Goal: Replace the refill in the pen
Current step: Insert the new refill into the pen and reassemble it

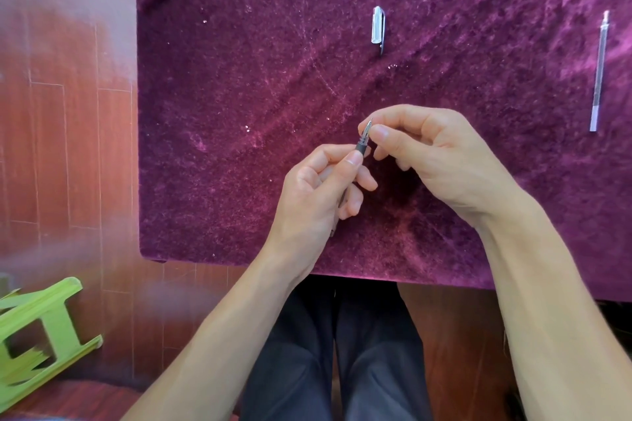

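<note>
My left hand [319,188] grips the pen [362,144] by its dark grip section, with most of the barrel hidden in my palm and its tail end poking out below. My right hand [431,150] pinches the pen's silver tip cone between thumb and forefinger. The pen points up and away from me, over the purple cloth. A clear pen cap [378,27] lies on the cloth farther back. A thin clear refill [599,72] lies at the far right of the cloth, lengthwise away from me.
The purple velvet cloth [239,113] covers the table, with its left edge at the wooden floor [68,113]. A green plastic stool [37,335] lies on the floor at the lower left. My dark-trousered legs [342,352] sit under the table's near edge.
</note>
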`<state>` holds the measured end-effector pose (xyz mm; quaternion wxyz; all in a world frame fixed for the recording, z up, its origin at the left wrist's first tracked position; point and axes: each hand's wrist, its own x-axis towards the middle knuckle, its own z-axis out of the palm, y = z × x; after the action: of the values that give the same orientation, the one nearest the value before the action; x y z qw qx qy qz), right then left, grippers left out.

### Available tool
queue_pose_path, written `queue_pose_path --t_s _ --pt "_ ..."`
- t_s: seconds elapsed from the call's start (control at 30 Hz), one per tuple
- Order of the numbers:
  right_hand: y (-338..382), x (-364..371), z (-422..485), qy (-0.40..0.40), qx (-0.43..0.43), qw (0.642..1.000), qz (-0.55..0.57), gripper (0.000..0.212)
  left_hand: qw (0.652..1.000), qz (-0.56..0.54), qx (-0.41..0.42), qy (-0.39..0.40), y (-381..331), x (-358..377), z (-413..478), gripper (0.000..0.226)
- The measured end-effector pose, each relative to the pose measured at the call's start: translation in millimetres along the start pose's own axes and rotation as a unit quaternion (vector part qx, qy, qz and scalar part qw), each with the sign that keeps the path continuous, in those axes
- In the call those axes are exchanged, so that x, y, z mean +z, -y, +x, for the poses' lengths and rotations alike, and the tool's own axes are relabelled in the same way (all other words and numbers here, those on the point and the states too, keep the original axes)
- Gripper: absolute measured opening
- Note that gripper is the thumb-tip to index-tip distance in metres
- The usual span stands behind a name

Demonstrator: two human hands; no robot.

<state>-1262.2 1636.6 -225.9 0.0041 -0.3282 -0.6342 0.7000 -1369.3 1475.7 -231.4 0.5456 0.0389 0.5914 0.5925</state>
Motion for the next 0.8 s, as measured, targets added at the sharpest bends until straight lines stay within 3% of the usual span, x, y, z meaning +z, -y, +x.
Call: queue_pose_path --t_s 0.5,0.7,0.8 --pt "-11.5 10.9 -3.3 -0.030 0.055 0.978 0.200 0.019 0.995 -0.083 -0.022 0.060 -12.9 11.3 3.6 0.024" --pt "-14.3 13.6 -4.2 -0.063 0.079 0.970 0.223 0.012 0.999 -0.039 -0.006 0.031 -11.5 14.5 6.1 0.017" --pt "-13.4 13.8 -6.0 -0.063 0.076 0.970 0.220 0.025 0.998 -0.045 -0.005 0.037 -11.4 15.9 5.5 0.021"
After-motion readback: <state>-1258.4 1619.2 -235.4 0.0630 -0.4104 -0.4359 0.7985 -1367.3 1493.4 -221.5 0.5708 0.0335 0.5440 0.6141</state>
